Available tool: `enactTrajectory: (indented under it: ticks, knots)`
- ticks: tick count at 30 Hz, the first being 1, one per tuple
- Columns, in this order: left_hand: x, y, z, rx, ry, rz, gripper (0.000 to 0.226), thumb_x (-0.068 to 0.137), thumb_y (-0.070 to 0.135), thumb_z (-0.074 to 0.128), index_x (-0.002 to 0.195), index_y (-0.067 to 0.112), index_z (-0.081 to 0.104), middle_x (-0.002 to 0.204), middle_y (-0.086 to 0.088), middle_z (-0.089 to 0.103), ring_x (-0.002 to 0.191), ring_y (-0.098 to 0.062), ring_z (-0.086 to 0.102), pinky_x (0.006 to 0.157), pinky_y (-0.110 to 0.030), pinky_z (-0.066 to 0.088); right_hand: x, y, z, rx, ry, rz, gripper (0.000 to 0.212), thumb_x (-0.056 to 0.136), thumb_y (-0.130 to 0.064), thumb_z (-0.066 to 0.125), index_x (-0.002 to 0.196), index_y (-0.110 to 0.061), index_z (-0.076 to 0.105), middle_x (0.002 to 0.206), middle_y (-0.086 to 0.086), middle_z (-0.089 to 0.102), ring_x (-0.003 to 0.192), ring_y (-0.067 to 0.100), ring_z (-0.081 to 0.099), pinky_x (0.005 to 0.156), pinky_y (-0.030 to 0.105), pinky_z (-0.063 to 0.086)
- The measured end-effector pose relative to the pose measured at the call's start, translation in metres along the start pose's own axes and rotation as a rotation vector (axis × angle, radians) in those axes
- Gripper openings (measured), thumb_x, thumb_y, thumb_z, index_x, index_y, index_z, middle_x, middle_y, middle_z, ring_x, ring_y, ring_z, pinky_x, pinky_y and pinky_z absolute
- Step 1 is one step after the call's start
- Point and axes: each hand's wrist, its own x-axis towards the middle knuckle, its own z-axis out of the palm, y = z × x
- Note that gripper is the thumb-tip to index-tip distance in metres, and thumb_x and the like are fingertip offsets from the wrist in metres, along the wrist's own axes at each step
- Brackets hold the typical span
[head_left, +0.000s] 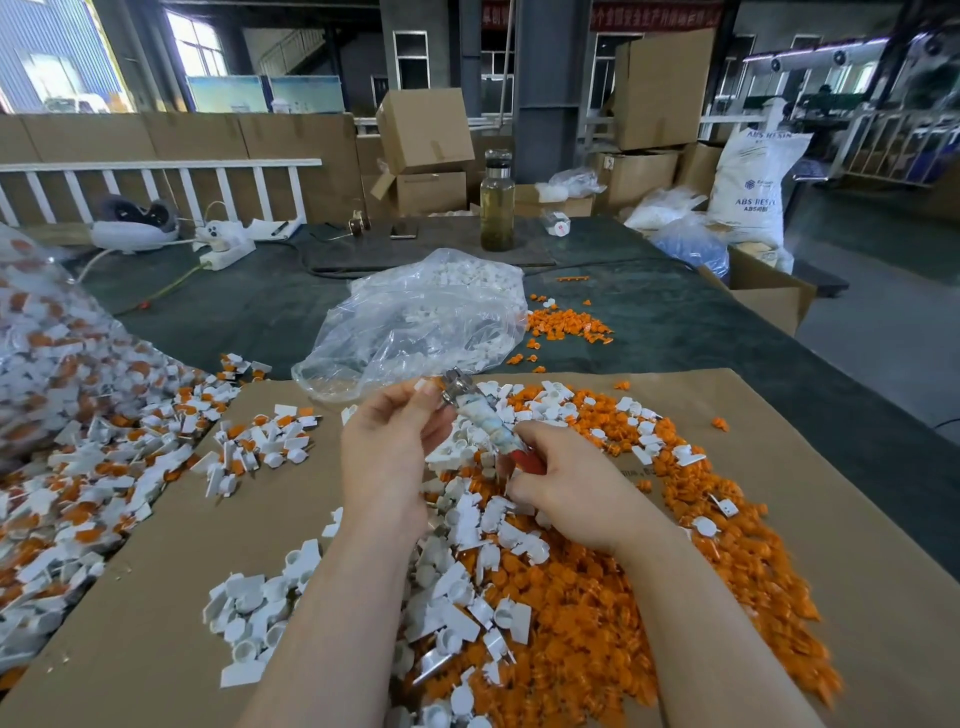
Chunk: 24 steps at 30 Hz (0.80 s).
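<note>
Over the cardboard sheet (156, 623), above heaped orange caps (597, 649) and white pieces (457, 613), the left hand (387, 452) and right hand (566, 493) are working a taped tool (483, 415). Its metal head should probably be meeting the small white part (422, 385) squarely, with both kept steady. The right fingers are curling round the red handle. The left thumb and forefinger are pinching the part beside the head.

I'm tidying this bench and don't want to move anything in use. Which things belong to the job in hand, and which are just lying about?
In use: tool in the right hand; white piece pinched by the left hand; white parts; orange caps; cardboard sheet.
Lying about: glass bottle; power strip; phone; resin sack.
</note>
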Motion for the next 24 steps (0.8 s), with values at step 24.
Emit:
enactTrajectory:
  ticks: [24]
  knots:
    - [0.046,0.022,-0.079,-0.97,0.487,-0.173,0.034,0.1,0.018,0.056,0.134,0.015,0.055,0.112,-0.016,0.065,0.088,-0.021,0.075,0.067,-0.031,0.062,0.003,0.028,-0.012,-0.59,0.477,0.336,0.029,0.095,-0.028,0.048,0.122,-0.031,0.056,0.08,-0.008,0.059,0.065,0.015,0.055,0.046,0.024,0.04]
